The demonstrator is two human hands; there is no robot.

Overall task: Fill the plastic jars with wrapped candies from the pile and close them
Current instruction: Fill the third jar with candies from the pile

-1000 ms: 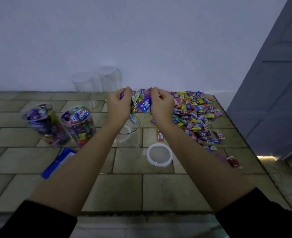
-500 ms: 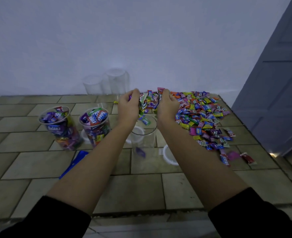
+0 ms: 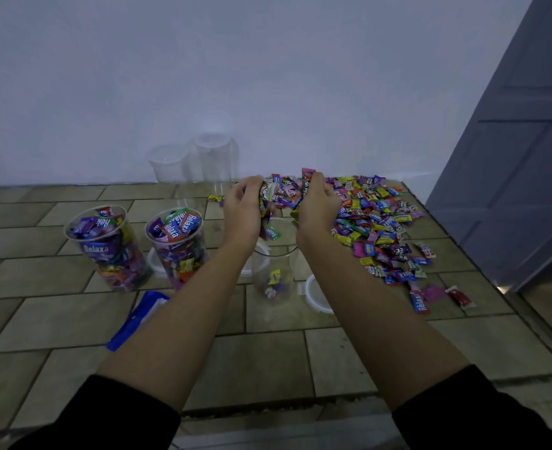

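Two hands, the left hand [image 3: 243,207] and right hand [image 3: 318,206], cup a bunch of wrapped candies [image 3: 279,190] above an open clear jar [image 3: 273,271] on the tiled bench [image 3: 268,362], each grip curled around the sweets; the candy pile [image 3: 378,222] lies just right, two filled jars [image 3: 144,248] left.

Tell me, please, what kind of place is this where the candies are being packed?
Probably an ordinary indoor room, not a factory: the work is done on a tiled floor or ledge against a plain painted wall, with a panelled door at the right. The candy pile lies loose on the tiles.
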